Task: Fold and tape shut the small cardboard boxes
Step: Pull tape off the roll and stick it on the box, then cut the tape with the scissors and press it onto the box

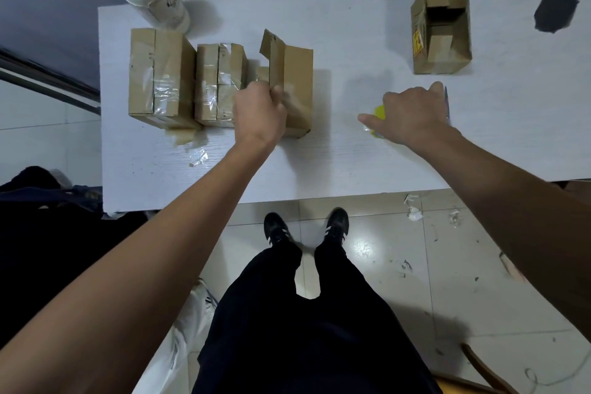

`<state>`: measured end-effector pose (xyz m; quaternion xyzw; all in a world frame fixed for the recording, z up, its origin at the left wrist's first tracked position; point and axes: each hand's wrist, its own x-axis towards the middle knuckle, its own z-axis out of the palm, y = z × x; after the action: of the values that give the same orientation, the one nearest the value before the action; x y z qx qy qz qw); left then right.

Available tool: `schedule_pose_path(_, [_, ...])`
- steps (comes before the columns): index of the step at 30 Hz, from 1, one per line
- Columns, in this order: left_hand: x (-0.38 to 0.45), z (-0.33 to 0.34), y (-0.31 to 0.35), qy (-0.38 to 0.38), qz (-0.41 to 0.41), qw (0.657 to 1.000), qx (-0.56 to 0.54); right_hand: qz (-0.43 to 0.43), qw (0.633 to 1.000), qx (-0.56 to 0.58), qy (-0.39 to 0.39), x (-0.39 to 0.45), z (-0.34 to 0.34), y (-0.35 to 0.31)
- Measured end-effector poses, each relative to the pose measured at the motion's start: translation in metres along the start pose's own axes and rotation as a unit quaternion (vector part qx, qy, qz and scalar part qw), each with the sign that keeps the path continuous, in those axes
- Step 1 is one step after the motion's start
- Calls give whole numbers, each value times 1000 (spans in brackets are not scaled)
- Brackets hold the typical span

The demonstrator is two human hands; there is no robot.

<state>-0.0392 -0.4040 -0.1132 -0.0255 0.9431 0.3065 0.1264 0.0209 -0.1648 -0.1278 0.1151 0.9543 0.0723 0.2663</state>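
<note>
The left hand (259,107) is curled tight on the near edge of a small cardboard box (292,89) standing on the white table (335,163), one flap (271,43) of it sticking up at the far end. The right hand (412,113) lies palm down over a yellow tape roll (380,112), fingers bent around it, with a thin blue tool (447,102) at its far side. Two taped boxes, a larger one (158,77) and a smaller one (220,83), sit side by side just left of the gripped box. An open box (443,32) stands well apart at the far right, with cardboard pieces inside.
</note>
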Motion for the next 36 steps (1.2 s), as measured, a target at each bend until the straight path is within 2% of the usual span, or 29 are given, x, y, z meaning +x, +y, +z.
schedule_pose_path(2, [2,-3,-1,-2,1,1000,-13,3,1000,29,-1,-3,-1,1])
schedule_pose_path(4, [4,-7,0,2,13,1000,-13,26,990,136,27,-6,2,6])
schedule_pose_path(6, [4,-12,3,9,20,1000,-21,94,954,254,131,-15,12,14])
schedule_pose_path(8, [2,-15,5,10,30,999,-28,194,902,293,251,-30,29,24])
schedule_pose_path(9, [2,-16,5,1,38,999,-33,237,891,289,257,-37,41,29])
schedule_pose_path(11, [1,-14,2,-17,64,998,-20,277,898,289,185,-47,70,37])
schedule_pose_path(13, [1,-12,-1,-21,79,997,11,249,910,312,109,-52,98,41])
schedule_pose_path(14, [0,-11,-3,-16,82,996,18,225,914,323,95,-54,108,42])
schedule_pose_path(17, [-6,-11,-3,19,90,994,53,191,912,344,114,-56,119,42])
schedule_pose_path(23, [-21,-4,5,46,89,980,170,268,883,371,102,-54,112,56])
schedule_pose_path(27, [-24,7,8,37,95,969,224,287,848,434,102,-56,115,71])
schedule_pose_path(32, [-30,16,12,43,106,961,250,258,893,361,75,-57,119,82])
schedule_pose_path(36, [-34,25,17,44,105,959,258,243,908,334,66,-67,125,77])
